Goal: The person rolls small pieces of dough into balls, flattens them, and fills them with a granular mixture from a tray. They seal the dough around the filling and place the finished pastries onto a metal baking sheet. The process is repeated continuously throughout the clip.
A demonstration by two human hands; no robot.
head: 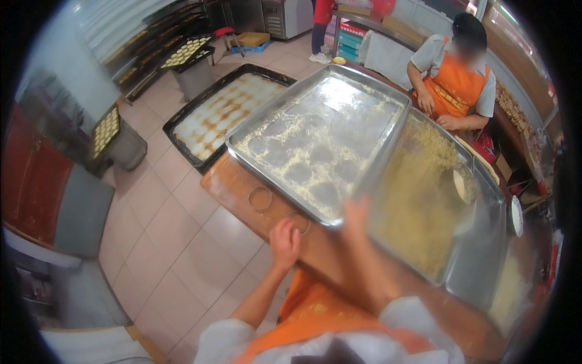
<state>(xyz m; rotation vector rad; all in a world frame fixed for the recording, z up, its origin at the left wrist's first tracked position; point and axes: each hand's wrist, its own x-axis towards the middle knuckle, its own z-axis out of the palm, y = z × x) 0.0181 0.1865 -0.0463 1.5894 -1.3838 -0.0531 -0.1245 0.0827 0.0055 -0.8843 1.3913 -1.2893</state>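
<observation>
My left hand (285,243) is at the front edge of the wooden table (327,250), its fingers over a thin metal ring (303,224). Whether they grip the ring is not clear. A second metal ring (259,198) lies farther left on the wood. My right hand (356,216), blurred, is by the near corner of a shallow metal tray (313,145); I cannot tell whether it holds anything. Yellow crumbs cling to that tray around bare round patches. To its right, another metal tray (450,275) carries a blurred spread of yellow crumbs (416,195) and a pale round piece (464,183).
A black-rimmed baking tray (191,152) with brown-stained lining sits beyond the table's left end. Trays of small pale rounds (186,52) (107,132) rest on metal drums (127,150). Across the table stands a co-worker in an orange apron (459,86). Tray racks (154,45) line the back.
</observation>
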